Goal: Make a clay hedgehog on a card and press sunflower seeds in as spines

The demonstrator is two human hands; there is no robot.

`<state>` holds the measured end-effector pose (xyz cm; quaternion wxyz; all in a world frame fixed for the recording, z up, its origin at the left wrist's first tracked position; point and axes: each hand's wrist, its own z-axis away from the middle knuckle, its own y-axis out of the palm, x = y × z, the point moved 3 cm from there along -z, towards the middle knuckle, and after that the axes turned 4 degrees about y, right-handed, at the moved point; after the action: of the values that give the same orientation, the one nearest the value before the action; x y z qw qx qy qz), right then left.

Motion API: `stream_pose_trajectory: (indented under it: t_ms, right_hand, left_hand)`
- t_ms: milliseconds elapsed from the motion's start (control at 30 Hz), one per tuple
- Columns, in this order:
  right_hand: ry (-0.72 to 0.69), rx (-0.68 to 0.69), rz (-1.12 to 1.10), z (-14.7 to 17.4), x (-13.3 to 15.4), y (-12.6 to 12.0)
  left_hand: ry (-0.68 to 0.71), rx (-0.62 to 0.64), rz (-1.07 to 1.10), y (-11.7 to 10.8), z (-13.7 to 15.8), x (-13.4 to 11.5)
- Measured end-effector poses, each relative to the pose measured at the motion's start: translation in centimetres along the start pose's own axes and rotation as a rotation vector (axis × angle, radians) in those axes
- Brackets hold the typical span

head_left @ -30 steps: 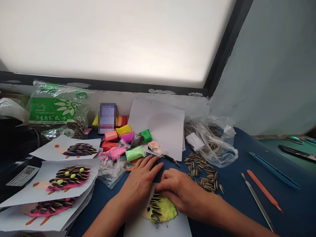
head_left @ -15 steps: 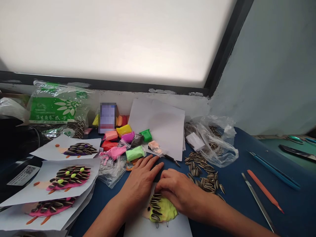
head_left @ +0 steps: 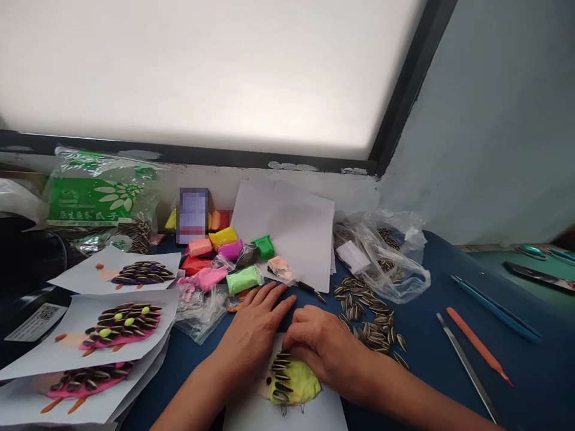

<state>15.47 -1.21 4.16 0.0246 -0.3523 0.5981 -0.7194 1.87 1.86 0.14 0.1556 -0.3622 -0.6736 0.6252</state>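
Note:
On a white sheet (head_left: 251, 413) lies a hedgehog shape with a yellow-green clay body (head_left: 308, 383), a pale face and a black eye. A row of striped sunflower seeds (head_left: 281, 376) stands along the body's left side. My left hand (head_left: 256, 320) rests flat with its fingers stretched out, by the sheet's upper left edge. Bent over the top of the clay body, my right hand (head_left: 321, 341) has thumb and fingertips pinched together at the upper end of the seed row. Whatever those fingertips hold is hidden behind the hand.
Loose sunflower seeds (head_left: 371, 314) lie right of my hands, before a clear plastic bag (head_left: 404, 278). Blue tweezers (head_left: 494, 308), an orange stick (head_left: 478, 345) and a metal tool (head_left: 467, 368) lie farther right. Clay packets (head_left: 245, 279) and hedgehog pictures (head_left: 121, 326) are on the left.
The whole view has shifted slightly, so things appear a little farther left. Both hands keep nearly the same pose, the right one still pinched at the top of the clay body.

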Motion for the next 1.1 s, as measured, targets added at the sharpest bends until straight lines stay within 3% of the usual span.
stream_pose_trajectory:
  t_ms: [167, 500, 767, 1100]
  right_hand:
    - [-0.036, -0.032, 0.035, 0.3, -0.1, -0.2]
    - [0.03, -0.061, 0.05, 1.7, -0.7, 0.3]
    - [0.101, -0.065, 0.072, 1.1, -0.4, 0.6]
    - [-0.01, -0.075, 0.167, 0.9, -0.5, 1.0]
  left_hand:
    - [0.003, -0.009, -0.021, 0.2, 0.1, 0.2]
    - [0.042, -0.099, -0.057, 1.2, 0.2, 1.0]
    - [0.021, -0.062, -0.059, 1.0, 0.0, 0.7]
    - [0.017, -0.052, -0.025, 0.4, 0.0, 0.3]
